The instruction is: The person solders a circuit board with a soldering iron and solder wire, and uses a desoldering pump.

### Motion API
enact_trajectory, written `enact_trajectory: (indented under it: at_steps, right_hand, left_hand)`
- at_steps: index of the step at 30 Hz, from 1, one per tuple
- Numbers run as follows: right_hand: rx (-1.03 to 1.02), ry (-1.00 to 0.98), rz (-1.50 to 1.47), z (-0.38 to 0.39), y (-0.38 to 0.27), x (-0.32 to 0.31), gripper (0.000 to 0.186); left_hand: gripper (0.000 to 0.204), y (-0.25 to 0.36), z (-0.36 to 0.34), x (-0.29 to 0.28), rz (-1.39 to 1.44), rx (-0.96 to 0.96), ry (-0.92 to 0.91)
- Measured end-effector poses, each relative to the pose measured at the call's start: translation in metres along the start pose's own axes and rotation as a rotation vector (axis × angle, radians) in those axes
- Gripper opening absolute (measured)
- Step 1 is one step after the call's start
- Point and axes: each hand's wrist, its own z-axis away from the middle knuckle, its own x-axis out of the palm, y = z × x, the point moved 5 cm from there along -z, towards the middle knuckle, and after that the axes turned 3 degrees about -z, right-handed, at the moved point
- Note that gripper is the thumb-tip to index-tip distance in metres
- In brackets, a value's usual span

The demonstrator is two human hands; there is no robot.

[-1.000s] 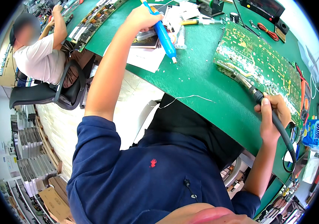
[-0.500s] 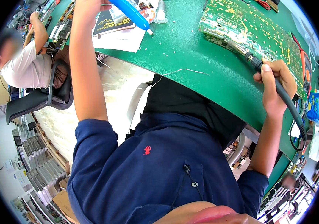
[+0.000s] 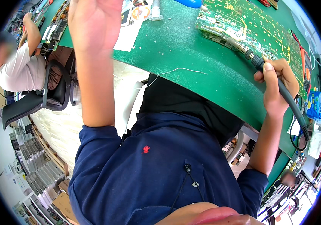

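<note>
My right hand (image 3: pixel 280 80) is closed round the black grip of a soldering iron (image 3: pixel 257 62), whose thick cord runs down past my wrist. The iron's metal end reaches the near edge of a large green circuit board (image 3: pixel 239 22); its very tip is hard to make out. At the top edge, my left hand (image 3: pixel 94 28) shows its palm side, with the fingers cut off by the frame. A blue solder sucker (image 3: pixel 188 3) enters there, its pale nozzle at the board's left corner. It moves along with my left hand, though the grip itself is out of sight.
A thin strand of wire (image 3: pixel 179 69) lies on the green tabletop (image 3: pixel 160 52). Beyond my left hand are a solder spool (image 3: pixel 141 13), a clear syringe (image 3: pixel 156 11) and white paper (image 3: pixel 128 37). A blue packet (image 3: pixel 317 105) stands at right. Another person (image 3: pixel 21 63) sits at left.
The solder sucker has moved right, from above the papers to the board's left corner, as my left arm swung right. My right hand and the soldering iron have hardly moved.
</note>
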Motion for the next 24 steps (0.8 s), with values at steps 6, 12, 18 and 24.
enact_trajectory:
  at_steps: [6,12,18,24]
  right_hand:
    - [0.015,0.008,-0.007,0.0,0.002,-0.001,0.009]
    - [0.013,0.009,0.01,-0.001,0.0,-0.001,0.009]
    - [0.002,0.011,0.005,-0.001,0.001,-0.003,0.008]
    - [0.005,0.013,0.01,-0.001,-0.001,-0.002,0.007]
  left_hand:
    - [0.029,-0.014,0.009,0.032,0.103,-0.017,0.033]
    - [0.026,-0.028,0.012,0.04,0.25,-0.055,0.031]
    - [0.025,-0.033,0.007,0.046,0.144,0.002,-0.015]
    - [0.026,-0.037,0.008,0.049,0.159,-0.009,-0.017]
